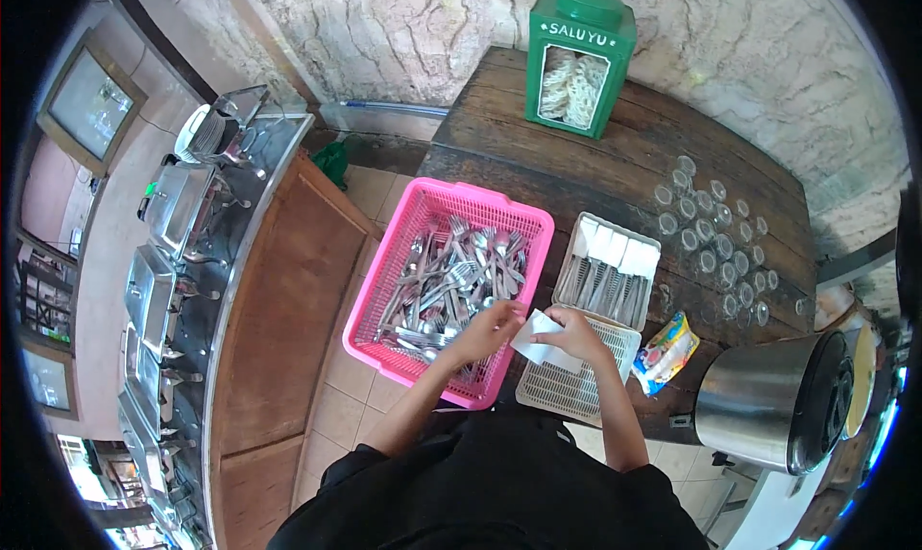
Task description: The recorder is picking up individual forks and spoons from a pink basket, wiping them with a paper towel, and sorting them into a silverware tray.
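A small white paper napkin, partly folded, is pinched between the thumb and fingers of my right hand. Close by on its left is my left hand, its fingers curled together over the right rim of a pink plastic basket. Whatever those fingers hold is too small to make out. Loose forks and spoons lie jumbled in the basket. Below my right hand is a beige slatted tray. Beyond it, a second tray holds rows of cutlery with white paper around their far ends.
A colourful plastic packet lies right of the trays. Several clear glasses stand on the dark wooden table, with a green cracker tin at the back. A large steel pot is at right; chafing dishes line the left counter.
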`<action>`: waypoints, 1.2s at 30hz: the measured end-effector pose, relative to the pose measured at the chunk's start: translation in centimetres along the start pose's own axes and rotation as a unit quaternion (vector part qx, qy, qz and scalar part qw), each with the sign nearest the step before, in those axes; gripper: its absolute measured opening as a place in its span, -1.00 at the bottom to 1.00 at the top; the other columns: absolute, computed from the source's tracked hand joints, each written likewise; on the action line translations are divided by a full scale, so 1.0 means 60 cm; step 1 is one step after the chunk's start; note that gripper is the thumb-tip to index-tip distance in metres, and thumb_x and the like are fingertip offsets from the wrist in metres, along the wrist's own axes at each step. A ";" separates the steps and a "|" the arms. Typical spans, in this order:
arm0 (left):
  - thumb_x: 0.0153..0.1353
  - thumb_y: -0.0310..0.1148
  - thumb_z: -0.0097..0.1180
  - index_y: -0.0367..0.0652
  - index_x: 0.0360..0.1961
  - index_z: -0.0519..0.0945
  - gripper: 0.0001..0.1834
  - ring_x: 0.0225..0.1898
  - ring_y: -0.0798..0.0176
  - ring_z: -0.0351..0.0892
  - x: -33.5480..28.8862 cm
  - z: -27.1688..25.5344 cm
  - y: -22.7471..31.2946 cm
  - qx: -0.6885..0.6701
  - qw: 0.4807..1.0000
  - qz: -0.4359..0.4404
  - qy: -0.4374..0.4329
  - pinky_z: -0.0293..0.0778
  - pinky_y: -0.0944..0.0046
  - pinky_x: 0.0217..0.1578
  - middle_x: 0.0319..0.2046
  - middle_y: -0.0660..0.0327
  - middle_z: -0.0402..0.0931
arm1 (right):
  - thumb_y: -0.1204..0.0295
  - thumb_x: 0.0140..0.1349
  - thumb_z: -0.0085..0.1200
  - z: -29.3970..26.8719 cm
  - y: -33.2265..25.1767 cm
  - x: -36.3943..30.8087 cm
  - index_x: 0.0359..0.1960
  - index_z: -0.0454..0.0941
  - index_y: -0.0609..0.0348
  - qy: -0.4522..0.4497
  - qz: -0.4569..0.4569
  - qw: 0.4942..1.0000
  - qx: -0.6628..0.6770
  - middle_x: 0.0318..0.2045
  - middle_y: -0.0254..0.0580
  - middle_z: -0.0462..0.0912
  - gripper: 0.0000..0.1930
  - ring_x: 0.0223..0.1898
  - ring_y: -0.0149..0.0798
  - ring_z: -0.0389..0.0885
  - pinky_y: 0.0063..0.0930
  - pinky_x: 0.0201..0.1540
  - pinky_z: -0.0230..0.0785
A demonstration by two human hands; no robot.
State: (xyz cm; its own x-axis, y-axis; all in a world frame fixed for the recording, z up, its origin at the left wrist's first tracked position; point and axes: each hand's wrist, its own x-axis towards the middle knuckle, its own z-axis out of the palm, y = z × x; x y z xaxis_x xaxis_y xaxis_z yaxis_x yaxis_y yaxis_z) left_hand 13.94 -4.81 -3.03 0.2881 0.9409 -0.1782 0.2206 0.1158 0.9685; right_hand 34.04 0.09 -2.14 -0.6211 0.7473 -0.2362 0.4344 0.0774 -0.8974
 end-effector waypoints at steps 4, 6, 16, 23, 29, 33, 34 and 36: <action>0.10 -0.29 0.08 -0.32 -0.13 0.38 -0.63 -0.42 0.31 0.47 -0.003 -0.052 -0.033 0.048 0.987 -0.061 0.139 0.38 0.34 -0.39 -0.43 0.13 0.46 | 0.26 0.04 0.15 0.011 0.004 0.006 -0.40 0.50 0.32 0.054 0.046 0.993 0.091 -0.59 -0.31 0.49 -0.69 -0.51 -0.48 0.42 -0.55 -0.42 0.27; 0.02 -0.24 0.13 -0.26 -0.20 0.39 -0.61 -0.44 0.09 0.48 0.004 -0.064 -0.086 0.234 0.941 -0.053 0.236 0.39 0.18 -0.38 -0.46 0.08 0.48 | 0.27 0.14 0.04 0.021 0.027 0.007 -0.39 0.49 0.32 0.155 0.032 0.979 0.132 -0.59 -0.33 0.48 -0.72 -0.51 -0.51 0.39 -0.57 -0.43 0.25; 0.07 -0.28 0.11 -0.27 -0.44 0.50 -0.76 -0.57 0.23 0.49 0.028 -0.100 -0.163 0.094 0.979 -0.025 0.179 0.38 0.28 -0.48 -0.56 0.09 0.51 | 0.26 0.22 -0.09 0.048 0.039 -0.003 -0.40 0.45 0.34 0.240 0.042 0.962 0.123 -0.59 -0.31 0.45 -0.69 -0.52 -0.51 0.32 -0.54 -0.43 0.23; 0.26 -0.35 -0.17 -0.28 -0.35 0.25 -0.81 -0.64 0.43 0.33 0.024 -0.098 -0.067 -0.105 0.945 0.035 0.309 0.25 0.39 -0.61 -0.62 0.21 0.43 | 0.31 0.21 -0.06 0.056 0.019 0.006 -0.30 0.49 0.33 0.199 0.047 0.971 0.121 -0.49 -0.33 0.54 -0.73 -0.46 -0.53 0.44 -0.60 -0.38 0.29; 0.21 -0.45 -0.16 -0.27 -0.30 0.36 -0.89 -0.45 0.29 0.36 0.013 -0.105 0.014 0.057 0.965 0.120 0.227 0.30 0.32 -0.41 -0.49 0.14 0.36 | 0.31 0.21 -0.07 0.054 -0.027 0.017 -0.30 0.50 0.36 0.203 0.116 0.958 0.163 -0.50 -0.29 0.55 -0.71 -0.43 -0.50 0.45 -0.58 -0.33 0.30; 0.05 -0.50 -0.06 -0.23 -0.06 0.38 -0.64 -0.25 0.00 0.35 -0.013 -0.059 0.036 0.240 0.944 0.215 0.075 0.31 0.16 -0.23 -0.32 0.02 0.30 | 0.24 0.23 -0.11 0.059 -0.006 0.029 -0.32 0.50 0.37 0.202 0.112 0.966 0.118 -0.56 -0.33 0.50 -0.65 -0.49 -0.51 0.39 -0.55 -0.38 0.27; 0.05 -0.50 -0.06 -0.23 -0.06 0.38 -0.64 -0.25 0.00 0.35 -0.016 -0.049 0.028 0.239 0.944 0.216 0.074 0.31 0.16 -0.23 -0.32 0.02 0.30 | 0.22 0.24 -0.12 0.061 0.009 0.031 -0.32 0.50 0.37 0.209 0.097 0.964 0.135 -0.57 -0.35 0.49 -0.63 -0.50 -0.51 0.38 -0.55 -0.39 0.26; 0.00 -0.46 -0.02 -0.16 0.06 0.33 -0.50 -0.17 -0.03 0.33 -0.018 -0.037 0.017 0.392 0.892 0.202 0.096 0.31 0.13 -0.20 -0.22 0.01 0.27 | 0.20 0.24 -0.12 0.067 0.008 0.034 -0.33 0.51 0.36 0.215 0.104 0.958 0.155 -0.58 -0.34 0.48 -0.63 -0.50 -0.51 0.38 -0.55 -0.39 0.26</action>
State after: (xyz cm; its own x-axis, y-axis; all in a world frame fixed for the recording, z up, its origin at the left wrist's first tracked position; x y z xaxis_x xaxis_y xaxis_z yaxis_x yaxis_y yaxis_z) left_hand 11.81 -4.99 -1.47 0.3423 0.9018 0.2637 0.7411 -0.4317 0.5142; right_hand 30.35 -0.99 -4.56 -0.1862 0.9333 -0.3069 0.2630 -0.2536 -0.9309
